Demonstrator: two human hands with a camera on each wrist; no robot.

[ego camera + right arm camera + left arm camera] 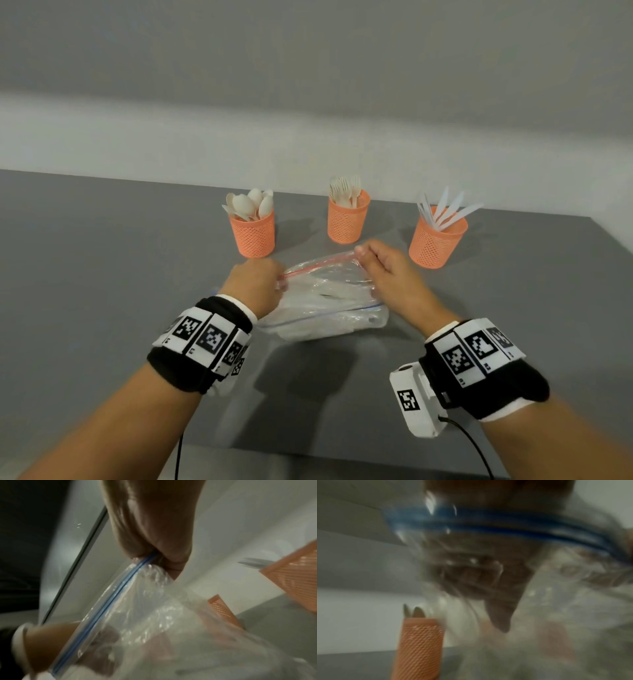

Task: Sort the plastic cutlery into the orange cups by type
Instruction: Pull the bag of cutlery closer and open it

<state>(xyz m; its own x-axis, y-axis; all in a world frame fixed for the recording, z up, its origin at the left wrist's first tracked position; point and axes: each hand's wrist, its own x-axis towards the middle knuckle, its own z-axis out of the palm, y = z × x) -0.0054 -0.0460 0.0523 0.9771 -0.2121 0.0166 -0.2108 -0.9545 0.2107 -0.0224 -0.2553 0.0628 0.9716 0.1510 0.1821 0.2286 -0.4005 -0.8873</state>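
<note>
My left hand [255, 286]: grip pinching left end of clear zip bag [325, 301] at red strip. Left orange cup [252, 234] behind it, holding spoons [251, 205]. Bag lifted just above grey counter [102, 274], mouth spread between my hands, blue strip on near edge; white cutlery pieces inside, type unclear. Middle orange cup [347, 221] holds forks [346, 190]. My right hand [387, 267]: grip pinching bag's right end. Right orange cup [435, 245] holds knives [445, 210], just beside right hand.
</note>
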